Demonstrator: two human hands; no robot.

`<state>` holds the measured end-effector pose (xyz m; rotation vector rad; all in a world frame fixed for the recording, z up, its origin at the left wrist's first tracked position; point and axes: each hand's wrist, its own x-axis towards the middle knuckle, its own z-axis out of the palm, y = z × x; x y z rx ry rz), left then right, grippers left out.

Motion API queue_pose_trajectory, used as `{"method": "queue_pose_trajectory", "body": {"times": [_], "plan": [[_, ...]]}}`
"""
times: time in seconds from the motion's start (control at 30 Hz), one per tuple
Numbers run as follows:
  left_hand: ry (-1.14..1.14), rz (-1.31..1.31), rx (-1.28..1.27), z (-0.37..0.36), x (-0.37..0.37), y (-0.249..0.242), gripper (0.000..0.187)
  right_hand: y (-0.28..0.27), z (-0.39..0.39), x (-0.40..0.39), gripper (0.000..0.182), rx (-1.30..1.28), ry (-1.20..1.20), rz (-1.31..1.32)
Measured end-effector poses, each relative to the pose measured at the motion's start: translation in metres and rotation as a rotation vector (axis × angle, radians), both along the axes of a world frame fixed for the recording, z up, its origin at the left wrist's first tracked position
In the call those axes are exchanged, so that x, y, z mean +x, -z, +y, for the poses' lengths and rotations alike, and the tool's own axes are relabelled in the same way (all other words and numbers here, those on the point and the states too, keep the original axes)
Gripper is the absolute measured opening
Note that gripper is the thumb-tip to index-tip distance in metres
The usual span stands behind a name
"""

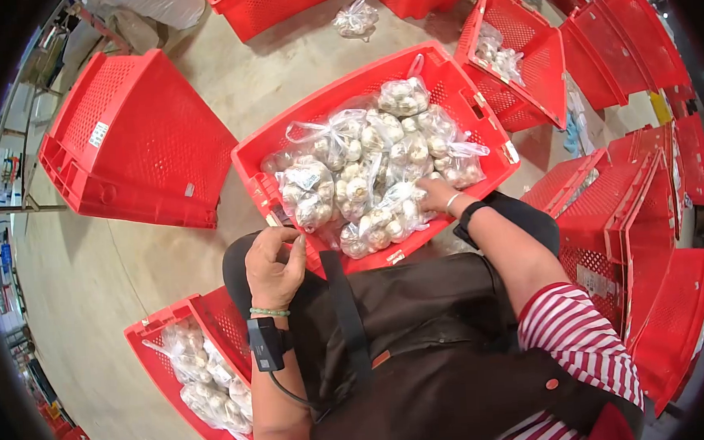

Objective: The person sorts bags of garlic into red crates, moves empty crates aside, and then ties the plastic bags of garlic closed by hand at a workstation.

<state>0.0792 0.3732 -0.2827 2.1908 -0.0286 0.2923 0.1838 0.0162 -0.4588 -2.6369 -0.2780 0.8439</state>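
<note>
A red plastic crate (474, 104) sits in front of my lap, piled with clear plastic bags of garlic bulbs (354, 189). My right hand (438, 196) reaches in over the near right side, its fingers closed on a bag of garlic (396, 213) near the front. Just outside the crate's near left corner is my left hand (274, 267), fingers curled and thumb close to the index finger. Whatever it may be pinching cannot be made out. Bag tops are knotted, and several stick up among the bulbs.
An overturned red crate stack (146, 144) stands left. A crate with bagged garlic (168, 376) is at lower left, another (517, 20) at upper right. More red crates (634, 227) crowd the right side. One garlic bag (355, 18) lies on the concrete floor (278, 71).
</note>
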Motion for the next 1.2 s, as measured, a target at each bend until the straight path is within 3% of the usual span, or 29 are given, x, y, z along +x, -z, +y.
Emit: {"method": "queue_pose_trajectory", "body": {"times": [0.07,0.1,0.23,0.3,0.47,0.57,0.63,0.67,0.7,0.73,0.77,0.8,0.83,0.87,0.9,0.93,0.97,1.0,1.03,1.1,1.2], "plan": [[-0.011,0.000,0.014,0.004,0.001,0.000,0.008,0.005,0.017,-0.006,0.062,-0.187,0.141,0.005],[-0.015,-0.016,0.015,0.005,0.002,0.000,0.008,0.008,0.017,-0.005,0.053,-0.109,0.123,-0.023],[-0.035,0.018,0.019,0.004,-0.001,-0.003,0.009,-0.004,0.006,-0.010,0.048,-0.001,0.060,-0.046],[-0.029,0.012,0.019,0.002,-0.003,-0.001,0.009,-0.019,0.003,-0.013,0.046,0.132,0.166,-0.042],[-0.007,0.020,0.028,-0.004,-0.017,0.007,0.010,-0.133,0.021,-0.050,0.048,0.406,0.022,-0.282],[0.009,0.157,-0.081,-0.012,-0.023,0.016,0.016,-0.221,0.016,-0.085,0.044,0.720,0.023,-0.383],[0.014,0.226,-0.711,-0.034,-0.022,0.023,0.031,-0.262,-0.006,-0.113,0.044,0.945,0.030,-0.442],[0.064,0.470,-0.989,-0.053,-0.025,0.001,0.051,-0.277,-0.017,-0.129,0.045,1.047,0.053,-0.448],[0.077,0.648,-1.162,-0.070,-0.031,0.016,0.055,-0.288,-0.026,-0.144,0.045,1.258,0.096,-0.399],[0.305,0.736,-1.331,-0.093,-0.038,0.024,0.079,-0.297,-0.033,-0.158,0.046,1.470,0.135,-0.349],[0.468,0.814,-1.479,-0.122,-0.046,0.010,0.086,-0.306,-0.031,-0.168,0.052,1.670,0.146,-0.350],[0.472,0.907,-1.566,-0.143,-0.064,-0.025,0.090,-0.305,-0.032,-0.176,0.052,1.667,0.159,-0.378],[0.399,0.952,-1.670,-0.157,-0.081,-0.020,0.092,-0.301,-0.033,-0.185,0.055,1.787,0.261,-0.358],[0.500,0.955,-1.405,-0.166,-0.088,0.000,0.092,-0.296,-0.037,-0.195,0.057,1.904,0.369,-0.337],[0.640,1.001,-1.773,-0.168,-0.104,-0.001,0.094,-0.287,-0.041,-0.206,0.062,1.967,0.498,-0.261],[0.767,1.022,-2.151,-0.170,-0.115,-0.007,0.097,-0.285,-0.038,-0.212,0.059,2.072,0.479,-0.155],[0.751,0.981,-1.754,-0.175,-0.113,-0.066,0.101,-0.270,-0.046,-0.223,0.063,2.082,0.592,-0.080],[0.753,1.077,-1.623,-0.174,-0.110,-0.070,0.107,-0.261,-0.047,-0.231,0.068,2.090,0.702,0.003],[0.771,1.050,-1.571,-0.173,-0.110,-0.072,0.102,-0.254,-0.046,-0.239,0.068,2.096,0.714,0.000],[0.780,1.039,-1.506,-0.169,-0.111,-0.078,0.097,-0.244,-0.034,-0.248,0.082,2.145,0.964,0.254],[0.703,0.952,-1.298,-0.164,-0.112,-0.090,0.091,-0.246,-0.022,-0.240,0.093,2.094,0.968,0.372]]}}
